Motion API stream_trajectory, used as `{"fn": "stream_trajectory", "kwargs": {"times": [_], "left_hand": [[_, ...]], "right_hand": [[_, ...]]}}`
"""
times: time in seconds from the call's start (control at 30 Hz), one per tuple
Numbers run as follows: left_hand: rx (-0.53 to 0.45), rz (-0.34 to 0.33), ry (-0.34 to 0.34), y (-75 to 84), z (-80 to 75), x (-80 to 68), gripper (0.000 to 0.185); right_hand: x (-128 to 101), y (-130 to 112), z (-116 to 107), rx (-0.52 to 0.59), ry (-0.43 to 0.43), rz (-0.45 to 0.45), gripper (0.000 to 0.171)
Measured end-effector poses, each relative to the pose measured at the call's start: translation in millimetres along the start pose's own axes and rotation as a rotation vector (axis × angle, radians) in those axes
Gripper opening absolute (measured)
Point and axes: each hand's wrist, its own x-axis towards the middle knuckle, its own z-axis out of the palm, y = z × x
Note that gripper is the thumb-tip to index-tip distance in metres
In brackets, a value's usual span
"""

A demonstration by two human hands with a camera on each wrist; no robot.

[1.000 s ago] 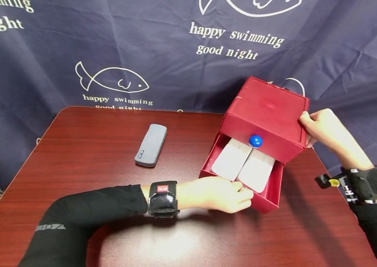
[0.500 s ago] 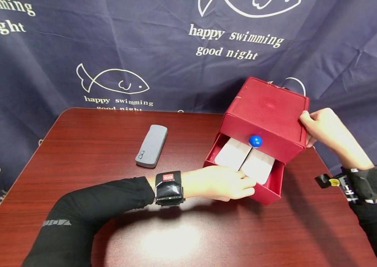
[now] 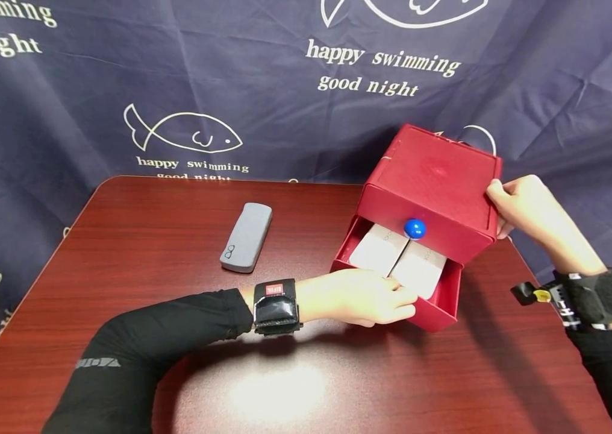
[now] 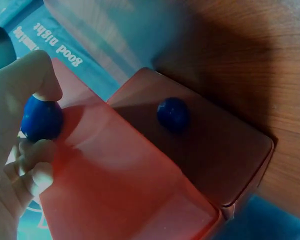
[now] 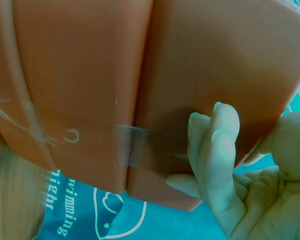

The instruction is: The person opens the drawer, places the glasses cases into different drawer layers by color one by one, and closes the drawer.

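Drawer knob (image 4: pixel 41 121) in left hand (image 3: pixel 368 297)

In the head view, the lower blue knob (image 4: pixel 42 120) is hidden by the left hand (image 3: pixel 368 298). The white boxes (image 3: pixel 379 247) are partly covered by the red chest (image 3: pixel 438 172), and their writing is too tiny to be read. Most fingers of the right hand (image 3: pixel 525 202) are hidden there too. A big fish (image 3: pixel 420 9) is cut off on top.

Left arm (image 3: pixel 187 322) bends, left fingers (image 4: pixel 37 70) pinch; right forearm (image 3: pixel 566 238) slants, right fingers (image 5: pixel 216 165) curl.
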Motion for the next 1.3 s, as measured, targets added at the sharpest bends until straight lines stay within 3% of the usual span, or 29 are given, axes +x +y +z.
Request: {"fn": "stream_trajectory", "kwargs": {"times": [0.1,0.3,0.5,0.87,1.13,1.3], "left_hand": [[-0.004,-0.012,0.010,-0.8,3.9,1.7,0.029],[0.050,-0.096,-0.014,-9.0,20.5,1.2,0.026],[0.054,-0.100,-0.001,-11.9,30.7,4.8,0.026],[0.017,-0.138,-0.081,-24.7,42.0,17.1,0.031],[0.183,-0.171,-0.026,-26.1,53.9,17.5,0.032],[0.233,-0.198,0.035,-24.3,61.9,19.1,0.034]], "right_hand": [[-0.6,1.0,-0.8,0.002,0.004,0.001,0.056],[-0.7,1.1,1.4,0.018,0.006,-0.008,0.056],[-0.5,3.0,5.0,0.028,-0.004,-0.011,0.054],[1.2,3.2,2.7,0.024,0.025,0.008,0.056],[1.0,4.1,2.6,0.024,0.029,-0.020,0.055],[0.7,4.6,2.5,0.023,0.033,-0.014,0.055]]}}
